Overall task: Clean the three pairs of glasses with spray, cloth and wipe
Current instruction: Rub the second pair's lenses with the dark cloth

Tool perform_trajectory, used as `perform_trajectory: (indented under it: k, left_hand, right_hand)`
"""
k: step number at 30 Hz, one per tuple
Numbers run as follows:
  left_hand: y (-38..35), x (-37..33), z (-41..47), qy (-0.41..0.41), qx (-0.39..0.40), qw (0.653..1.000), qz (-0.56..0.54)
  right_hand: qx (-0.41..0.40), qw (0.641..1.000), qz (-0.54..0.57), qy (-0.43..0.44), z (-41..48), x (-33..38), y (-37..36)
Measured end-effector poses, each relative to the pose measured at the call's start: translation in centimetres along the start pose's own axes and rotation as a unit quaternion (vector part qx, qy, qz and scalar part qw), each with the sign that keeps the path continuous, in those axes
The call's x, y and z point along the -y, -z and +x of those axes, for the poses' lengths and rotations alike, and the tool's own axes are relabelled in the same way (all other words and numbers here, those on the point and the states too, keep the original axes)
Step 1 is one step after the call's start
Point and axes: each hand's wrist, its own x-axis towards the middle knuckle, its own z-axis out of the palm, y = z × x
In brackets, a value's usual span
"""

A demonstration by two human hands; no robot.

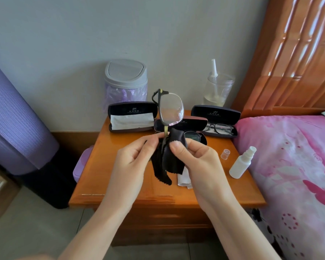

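A pair of half-rim glasses (171, 111) stands on end above the wooden nightstand (109, 177). My left hand (133, 162) pinches its lower part near the bridge. My right hand (197, 156) grips a black cloth (169, 162) wrapped round the lower lens, which is hidden. A white spray bottle (241, 163) lies at the table's right, its clear cap (225, 154) beside it. A white wipe (184, 179) peeks out below the cloth. Two more pairs, round glasses (193, 136) and black-framed glasses (220, 128), rest in open cases.
An open case (132, 117) with a white cloth sits at the back left. Behind it stand a grey lidded bin (126, 79) and a clear jar (218, 91). A pink bed (293, 166) borders the right edge; a purple rolled mat (17, 121) stands left.
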Motion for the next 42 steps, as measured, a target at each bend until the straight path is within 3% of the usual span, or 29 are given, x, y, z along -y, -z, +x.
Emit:
perform_trajectory:
  k: [16, 31, 42]
  left_hand:
    - [0.0, -0.1, -0.1, -0.017, -0.013, 1.000, -0.018]
    - [-0.4, -0.2, -0.3, -0.008, -0.005, 1.000, 0.001]
    - [-0.1, 0.2, -0.2, 0.043, 0.011, 0.997, -0.065]
  right_hand:
    - [0.013, 0.998, -0.051, -0.023, -0.4, -0.3, -0.1]
    - [-0.010, 0.994, 0.059, -0.087, -0.7, -1.1, -0.7]
    - [-0.006, 0.998, 0.000, -0.056, -0.6, -0.7, -0.3]
